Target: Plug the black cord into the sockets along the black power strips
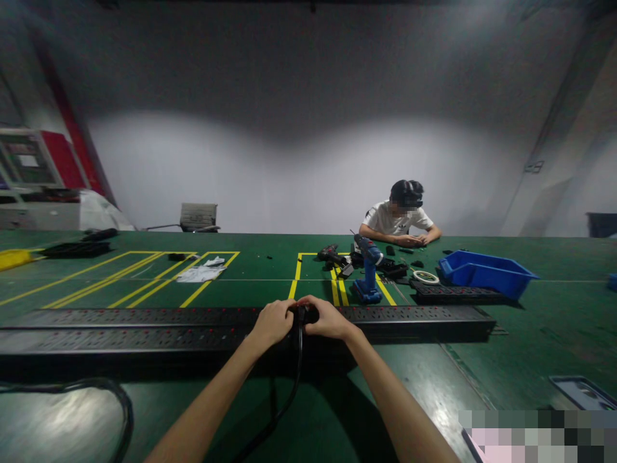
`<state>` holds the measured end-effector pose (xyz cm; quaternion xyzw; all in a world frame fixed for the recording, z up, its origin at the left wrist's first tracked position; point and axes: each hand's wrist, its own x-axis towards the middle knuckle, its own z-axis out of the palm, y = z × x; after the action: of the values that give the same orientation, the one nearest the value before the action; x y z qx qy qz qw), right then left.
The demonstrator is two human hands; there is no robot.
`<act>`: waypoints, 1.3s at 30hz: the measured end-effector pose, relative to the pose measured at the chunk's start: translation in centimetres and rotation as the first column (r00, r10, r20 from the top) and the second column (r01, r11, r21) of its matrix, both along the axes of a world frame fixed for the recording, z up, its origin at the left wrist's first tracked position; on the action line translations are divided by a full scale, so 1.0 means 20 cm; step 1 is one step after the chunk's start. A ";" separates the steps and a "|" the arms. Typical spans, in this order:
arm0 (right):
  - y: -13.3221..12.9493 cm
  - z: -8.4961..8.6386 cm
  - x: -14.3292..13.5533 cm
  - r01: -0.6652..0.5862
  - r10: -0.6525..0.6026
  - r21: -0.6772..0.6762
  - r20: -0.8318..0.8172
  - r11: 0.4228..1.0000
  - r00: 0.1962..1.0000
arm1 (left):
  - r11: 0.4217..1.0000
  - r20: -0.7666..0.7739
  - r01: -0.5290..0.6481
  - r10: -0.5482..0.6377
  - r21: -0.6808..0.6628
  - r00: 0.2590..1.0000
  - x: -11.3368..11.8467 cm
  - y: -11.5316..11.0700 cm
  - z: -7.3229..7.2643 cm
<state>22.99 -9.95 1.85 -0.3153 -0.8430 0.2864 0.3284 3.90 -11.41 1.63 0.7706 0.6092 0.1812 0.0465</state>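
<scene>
My left hand (274, 323) and my right hand (326, 317) meet over the long black power strips, their fingers closed around a small black part at the top of a black cable (299, 360). My fingers cover most of that part, so I cannot tell whether it is a plug or a cord end. From between the hands the cable hangs down and curves left toward the table's near edge. The front power strip (144, 339) runs left from my hands. Behind it, the rear power strip (414, 315) stretches farther right. Both carry rows of sockets with small red marks.
A blue cordless drill (369, 270) stands behind the strips, beside another drill (330, 253) and loose black parts. Right of them are a tape roll (425, 277) and a blue bin (486, 273). Across the green table sits a person (398, 218). A thick cable (123, 405) loops at left.
</scene>
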 end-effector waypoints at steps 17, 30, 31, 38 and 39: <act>0.00 0.00 -0.01 0.028 -0.029 -0.014 -0.067 1.000 0.997 | 0.999 0.027 0.016 -0.017 0.042 0.999 -0.01 0.01 -0.03; 0.03 -0.02 -0.01 -0.003 -0.023 -0.119 -0.216 0.993 0.976 | 1.000 0.020 0.010 -0.010 -0.002 1.000 0.00 0.00 -0.01; 0.03 -0.02 -0.01 0.004 -0.037 -0.137 -0.239 0.991 0.970 | 1.000 0.021 0.017 -0.017 -0.004 1.000 0.00 0.00 0.00; 0.05 -0.02 0.00 -0.036 -0.017 -0.193 -0.266 0.981 0.964 | 1.000 0.040 0.015 -0.015 -0.008 0.999 0.01 -0.01 0.01; 0.05 -0.02 0.00 -0.037 -0.017 -0.196 -0.267 0.980 0.964 | 1.000 0.042 0.014 -0.013 -0.011 0.999 0.01 -0.01 0.01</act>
<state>22.99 -8.99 1.51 -0.3007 -0.7597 0.4112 0.4041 4.02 -11.62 1.91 0.7704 0.6039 0.1936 0.0649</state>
